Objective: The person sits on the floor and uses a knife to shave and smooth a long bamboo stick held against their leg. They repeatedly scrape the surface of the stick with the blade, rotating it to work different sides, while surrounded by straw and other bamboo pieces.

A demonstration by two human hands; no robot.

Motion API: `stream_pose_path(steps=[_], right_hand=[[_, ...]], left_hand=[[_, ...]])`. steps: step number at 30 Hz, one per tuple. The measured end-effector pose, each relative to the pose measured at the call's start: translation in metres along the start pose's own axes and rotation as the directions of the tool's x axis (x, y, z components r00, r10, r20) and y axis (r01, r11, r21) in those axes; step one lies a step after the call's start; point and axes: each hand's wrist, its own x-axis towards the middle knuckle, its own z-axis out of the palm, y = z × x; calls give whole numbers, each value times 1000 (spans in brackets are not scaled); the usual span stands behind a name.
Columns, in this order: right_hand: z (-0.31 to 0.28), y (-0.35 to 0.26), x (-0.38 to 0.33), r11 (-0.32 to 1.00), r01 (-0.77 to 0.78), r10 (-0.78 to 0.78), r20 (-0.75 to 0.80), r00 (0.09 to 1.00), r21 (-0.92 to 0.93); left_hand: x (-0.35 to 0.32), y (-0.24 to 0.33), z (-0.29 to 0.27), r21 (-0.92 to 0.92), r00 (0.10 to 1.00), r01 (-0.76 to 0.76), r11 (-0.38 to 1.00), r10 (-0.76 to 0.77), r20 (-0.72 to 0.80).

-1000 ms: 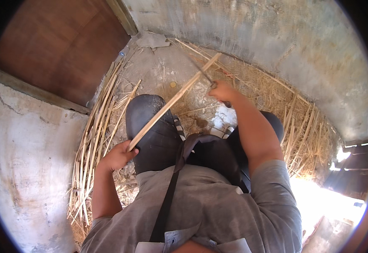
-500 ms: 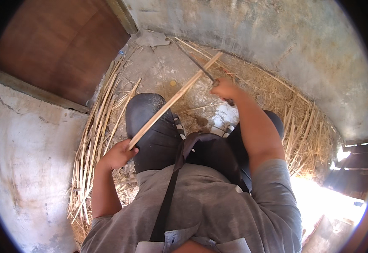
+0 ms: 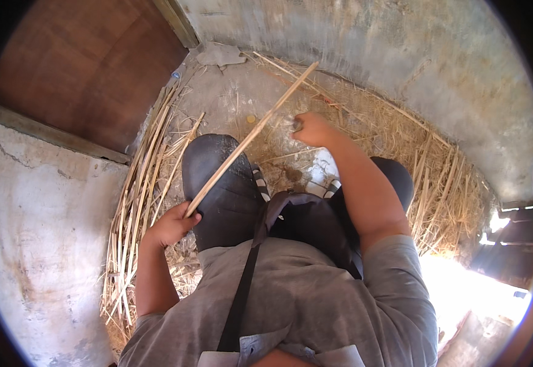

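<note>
A long pale strip of split bamboo [image 3: 242,147] slants from lower left to upper right across my left knee. Its near end is gripped in my left hand [image 3: 172,225], the thumb pressed along it, and its far end stands free over the floor. My right hand [image 3: 313,129] is a closed fist to the right of the strip, apart from it. A dark bit of the knife handle [image 3: 297,124] shows at the fist; the blade cannot be made out now.
Bundled bamboo strips [image 3: 138,189] lie on the left beside a plaster wall [image 3: 40,238]. Straw and shavings [image 3: 401,134] cover the right side of the floor along the far wall [image 3: 370,43]. A brown door panel [image 3: 89,67] stands at the upper left, near a flat stone [image 3: 220,55].
My right hand has moved slightly left and turned; the knife blade that crossed the strip no longer shows. The strip has turned a little in my left hand, which keeps its place.
</note>
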Motion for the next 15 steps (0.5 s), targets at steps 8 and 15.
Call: stream_pose_path(steps=[8,15], right_hand=[[-4,-65,-22,984,141,-111,255,961,-105],[-5,30,10,977,-182,186,-27,982,115]], left_hand=[[-5,6,7,147,995,-45,988,57,-84],[-9,9,13,209,985,-28,978,62,-162]])
